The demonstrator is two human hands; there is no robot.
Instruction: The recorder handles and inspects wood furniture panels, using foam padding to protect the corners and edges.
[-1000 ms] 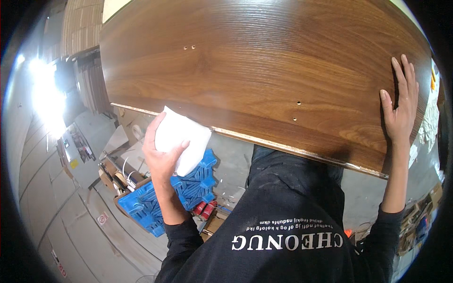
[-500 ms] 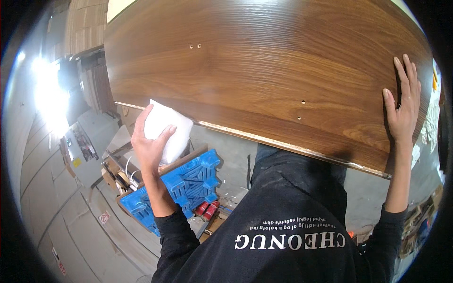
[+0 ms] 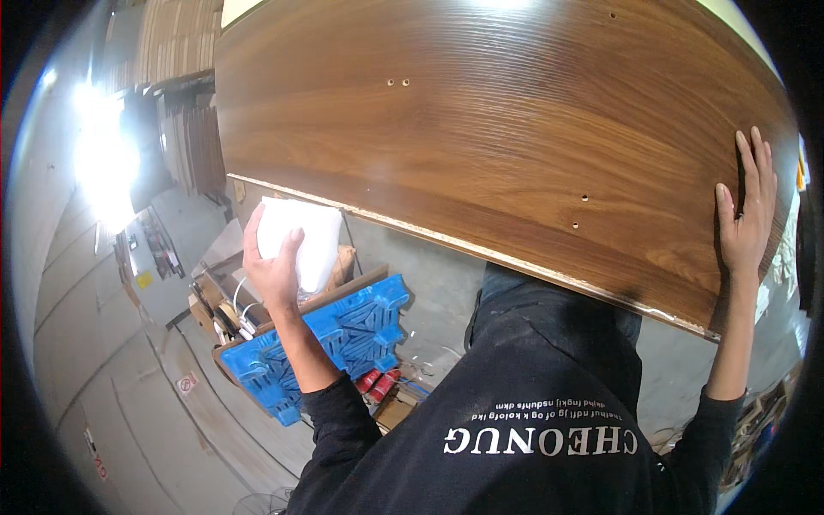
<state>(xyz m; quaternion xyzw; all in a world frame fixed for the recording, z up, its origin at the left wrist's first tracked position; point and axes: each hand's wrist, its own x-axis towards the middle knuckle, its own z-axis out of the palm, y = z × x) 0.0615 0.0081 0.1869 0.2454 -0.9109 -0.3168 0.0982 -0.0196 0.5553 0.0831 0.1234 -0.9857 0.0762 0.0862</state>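
Observation:
A wide brown wood-grain panel [image 3: 481, 129] with several small drilled holes lies in front of me. Its near long edge is pale and raw. My left hand [image 3: 273, 273] grips a white, soft-looking pad [image 3: 300, 236], thumb on the near face and fingers behind it. The pad is by the left part of that raw edge, just on my side of it; whether it touches the edge I cannot tell. On the panel's right end rests my right hand [image 3: 748, 219], flat, with fingers stretched away from me.
Below the left forearm is a blue plastic pallet [image 3: 343, 330], with a box of tools [image 3: 225, 313] beside it. Red objects [image 3: 378, 384] lie near the pallet. Stacked boards [image 3: 193, 150] stand at the far left. Pale crumpled material [image 3: 783, 249] shows past the panel's right end.
My left hand and the white pad have come off the panel's face, toward me. The right hand stays flat on the panel. The whole view has shifted slightly.

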